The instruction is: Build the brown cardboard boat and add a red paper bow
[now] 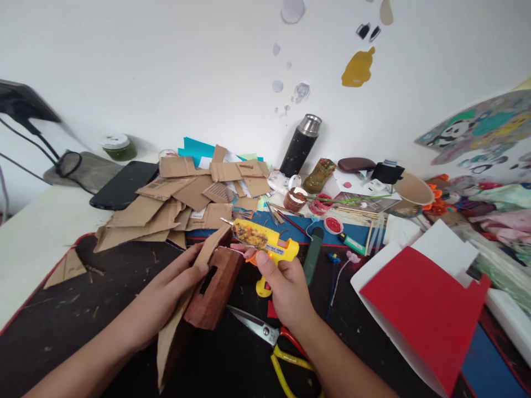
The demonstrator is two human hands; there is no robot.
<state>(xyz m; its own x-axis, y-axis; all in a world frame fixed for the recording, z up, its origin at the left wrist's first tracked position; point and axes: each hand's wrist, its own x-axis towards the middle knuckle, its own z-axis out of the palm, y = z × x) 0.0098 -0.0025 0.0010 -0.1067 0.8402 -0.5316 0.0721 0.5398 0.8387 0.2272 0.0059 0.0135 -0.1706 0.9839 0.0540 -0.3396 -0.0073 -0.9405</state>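
Note:
My right hand (286,282) is closed round a yellow hot glue gun (265,240), its metal nozzle pointing left. The nozzle is close to the top of a curved cardboard strip (172,331); I cannot tell whether they touch. My left hand (174,282) grips this strip together with a brown-painted cardboard piece (215,287) that has a dark slot cut in it. Some left fingers are hidden behind the cardboard. Under my right wrist lie scissors (269,334) with red and yellow handles, blades pointing left.
Torn cardboard (141,213) is heaped at the back left beside a black phone (124,185). A black thermos (301,145) leans near the wall. Paint pots (295,200), a green utility knife (313,255) and red paper (423,315) lie to the right.

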